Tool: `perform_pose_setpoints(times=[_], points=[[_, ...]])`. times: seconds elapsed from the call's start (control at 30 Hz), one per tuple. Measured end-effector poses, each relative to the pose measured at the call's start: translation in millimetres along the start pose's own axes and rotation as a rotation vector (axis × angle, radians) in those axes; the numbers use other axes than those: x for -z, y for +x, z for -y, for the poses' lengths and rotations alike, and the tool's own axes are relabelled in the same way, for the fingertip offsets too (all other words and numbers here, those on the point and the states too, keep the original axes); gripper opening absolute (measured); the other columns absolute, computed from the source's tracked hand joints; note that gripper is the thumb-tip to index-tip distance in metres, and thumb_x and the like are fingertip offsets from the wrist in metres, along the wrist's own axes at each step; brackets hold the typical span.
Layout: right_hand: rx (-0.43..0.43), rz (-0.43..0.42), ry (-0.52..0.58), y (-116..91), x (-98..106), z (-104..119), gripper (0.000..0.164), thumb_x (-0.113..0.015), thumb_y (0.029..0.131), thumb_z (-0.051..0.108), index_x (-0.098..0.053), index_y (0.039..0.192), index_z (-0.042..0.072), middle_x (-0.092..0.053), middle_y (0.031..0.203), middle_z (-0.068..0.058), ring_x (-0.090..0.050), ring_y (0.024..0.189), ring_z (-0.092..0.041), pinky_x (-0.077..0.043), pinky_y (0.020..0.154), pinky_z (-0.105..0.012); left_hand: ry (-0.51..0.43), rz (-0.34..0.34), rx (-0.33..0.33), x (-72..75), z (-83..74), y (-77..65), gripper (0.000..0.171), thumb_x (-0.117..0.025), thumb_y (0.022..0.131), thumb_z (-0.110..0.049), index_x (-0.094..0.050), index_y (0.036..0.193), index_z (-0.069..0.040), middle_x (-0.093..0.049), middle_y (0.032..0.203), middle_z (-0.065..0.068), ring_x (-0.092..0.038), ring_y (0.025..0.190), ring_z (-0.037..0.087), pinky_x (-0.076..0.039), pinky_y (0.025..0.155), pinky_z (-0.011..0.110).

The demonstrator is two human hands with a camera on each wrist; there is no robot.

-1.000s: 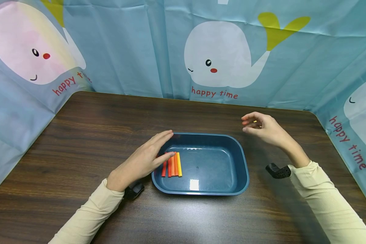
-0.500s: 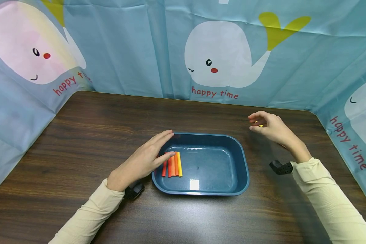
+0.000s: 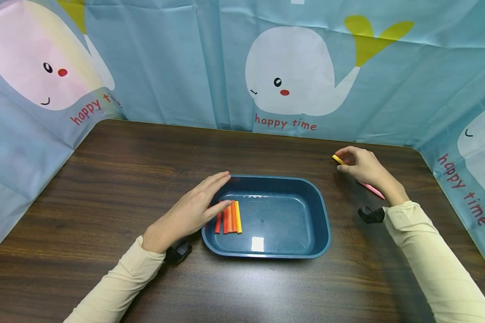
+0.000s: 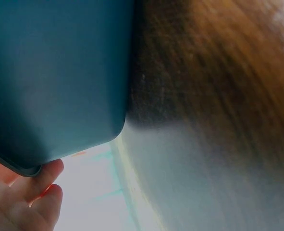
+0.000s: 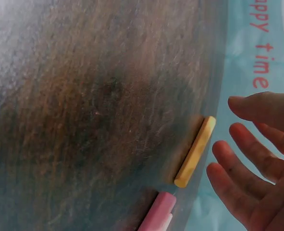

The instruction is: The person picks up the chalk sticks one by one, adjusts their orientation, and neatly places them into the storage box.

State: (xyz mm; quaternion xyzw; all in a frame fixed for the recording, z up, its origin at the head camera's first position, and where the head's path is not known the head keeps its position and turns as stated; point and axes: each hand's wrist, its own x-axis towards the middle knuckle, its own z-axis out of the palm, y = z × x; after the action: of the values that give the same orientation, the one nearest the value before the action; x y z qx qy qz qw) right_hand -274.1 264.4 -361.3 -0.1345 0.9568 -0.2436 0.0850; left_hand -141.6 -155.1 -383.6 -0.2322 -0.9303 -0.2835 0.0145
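Yellow stick [image 5: 195,151] is lying on the table [image 5: 84,110], just off the fingertips of the right hand [image 3: 363,167] — fingers apart and loose, not gripping it. A pink stick [image 5: 157,211] sits close by, and the left hand [image 3: 189,211] rests relaxed on the blue tray [image 3: 266,256] — thumb over the red, orange and yellow sticks [image 3: 231,220] inside.

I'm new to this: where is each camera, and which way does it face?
Head: on the head, facing forward and down at the blue tub, table and whale-print curtain; left hand, right hand and cream sleeves show.
Left wrist: on that wrist, facing the tub's outer wall and table; left fingers show at the rim.
Right wrist: on that wrist, facing a yellow stick and pink stick; right fingers show.
Head and right wrist share these two sticks.
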Motion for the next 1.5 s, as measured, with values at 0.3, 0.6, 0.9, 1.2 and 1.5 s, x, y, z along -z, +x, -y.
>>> perform_pose_setpoints(times=[0.3,0.6,0.9,1.2,1.5], points=[[0.024,0.011,-0.096,8.4,-1.9,-7.4,0.042,-0.064,0.093,0.004,-0.054,0.131,-0.009,-0.055,0.126,-0.032,-0.054,0.117,-0.047,-0.043,0.098,-0.061,0.005,0.005,0.007,1.6,-0.8,0.8,0.068,-0.065,0.097,-0.033,-0.038,0.153,-0.006,-0.035,0.160,0.012,-0.038,0.145,0.031,-0.039,0.114,0.052],[0.054,0.045,-0.153,10.0,-1.4,-14.4,0.044,-0.062,0.092,-0.001,-0.052,0.133,-0.012,-0.052,0.133,-0.035,-0.054,0.117,-0.051,-0.046,0.096,-0.062,0.001,0.013,0.009,2.9,-1.6,1.6,0.067,-0.064,0.097,-0.033,-0.037,0.153,-0.007,-0.034,0.160,0.011,-0.037,0.146,0.030,-0.038,0.115,0.052],[0.070,0.024,-0.161,10.7,-5.8,-19.8,0.036,-0.060,0.092,-0.004,-0.059,0.128,-0.007,-0.062,0.120,-0.031,-0.062,0.103,-0.044,-0.051,0.086,-0.057,0.008,-0.001,-0.003,1.9,-1.0,0.6,0.067,-0.065,0.097,-0.033,-0.038,0.152,-0.005,-0.035,0.159,0.012,-0.039,0.145,0.030,-0.039,0.114,0.051],[0.083,-0.009,-0.191,12.2,-10.7,-25.1,0.033,-0.060,0.092,-0.002,-0.063,0.124,-0.005,-0.067,0.106,-0.025,-0.065,0.094,-0.038,-0.051,0.082,-0.054,0.005,-0.003,-0.007,1.1,-0.9,-1.1,0.066,-0.065,0.097,-0.033,-0.039,0.152,-0.005,-0.035,0.159,0.012,-0.039,0.145,0.030,-0.039,0.114,0.051],[0.122,-0.053,-0.185,3.3,-10.7,-6.6,0.030,-0.061,0.091,-0.002,-0.065,0.120,-0.007,-0.062,0.104,-0.027,-0.060,0.094,-0.038,-0.049,0.080,-0.050,0.002,-0.001,-0.002,0.6,0.0,-0.6,0.066,-0.064,0.097,-0.032,-0.039,0.152,-0.005,-0.035,0.160,0.012,-0.038,0.145,0.030,-0.038,0.114,0.051]])
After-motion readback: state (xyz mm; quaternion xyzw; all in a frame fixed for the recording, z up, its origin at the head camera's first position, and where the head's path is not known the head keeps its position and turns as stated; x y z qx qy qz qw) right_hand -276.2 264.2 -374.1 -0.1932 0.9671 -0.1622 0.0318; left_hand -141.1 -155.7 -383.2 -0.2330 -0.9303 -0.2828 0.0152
